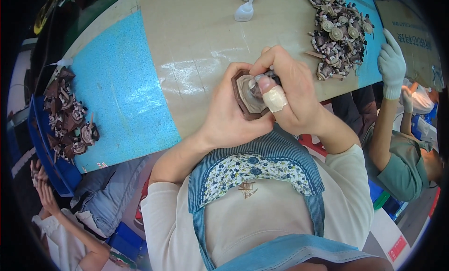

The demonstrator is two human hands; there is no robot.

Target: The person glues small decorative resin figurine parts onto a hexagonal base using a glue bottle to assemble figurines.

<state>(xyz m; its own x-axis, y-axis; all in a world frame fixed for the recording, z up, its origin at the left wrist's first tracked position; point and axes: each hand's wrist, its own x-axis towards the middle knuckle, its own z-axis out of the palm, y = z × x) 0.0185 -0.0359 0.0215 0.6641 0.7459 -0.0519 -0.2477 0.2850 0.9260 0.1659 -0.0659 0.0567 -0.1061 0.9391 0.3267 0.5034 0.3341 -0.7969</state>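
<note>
Over the near edge of the table, my left hand [223,117] is wrapped round a brown, many-sided base [239,105] with a beige inner top. Above that base my right hand [293,86] pinches a small grey and dark figurine [255,87], its thumb pressing on it. The fingers cover most of the figurine, so its shape is hard to tell. A strip of pale tape [275,99] is wound round the right thumb.
A heap of small figurines [339,35] lies at the table's far right. Darker figurines [70,117] are piled at the left beside a blue bin [44,149]. A small white bottle [244,12] lies at the back. Co-workers' hands show: a gloved hand [392,60] at right, bare hands [44,191] at lower left.
</note>
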